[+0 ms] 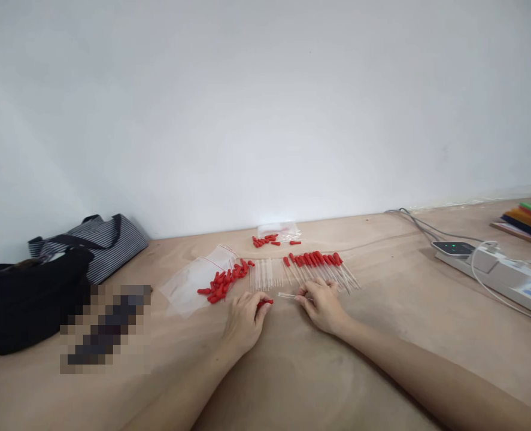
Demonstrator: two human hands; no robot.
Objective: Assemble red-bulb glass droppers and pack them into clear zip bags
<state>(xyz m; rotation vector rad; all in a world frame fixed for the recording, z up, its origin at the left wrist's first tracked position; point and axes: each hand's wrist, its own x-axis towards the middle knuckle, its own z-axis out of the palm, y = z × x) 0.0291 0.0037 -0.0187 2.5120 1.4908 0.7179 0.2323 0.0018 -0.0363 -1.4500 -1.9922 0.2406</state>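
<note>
My left hand [242,320] rests on the wooden table [292,371] and pinches a small red rubber cap [265,302]. My right hand [321,305] holds a thin clear glass tube [290,295] whose tip points left toward the cap, a short gap apart. Just beyond the hands lies a row of bare clear tubes [265,274], and to its right a row of tubes fitted with red caps [319,266]. A pile of loose red caps [224,282] lies left of the tubes.
Clear plastic bags [188,284] lie beside the pile; another bag with red caps [276,234] sits by the wall. A black bag [27,299] and a striped bag [99,239] are at left. A white power strip [498,272] with cables and coloured sheets [528,221] are at right.
</note>
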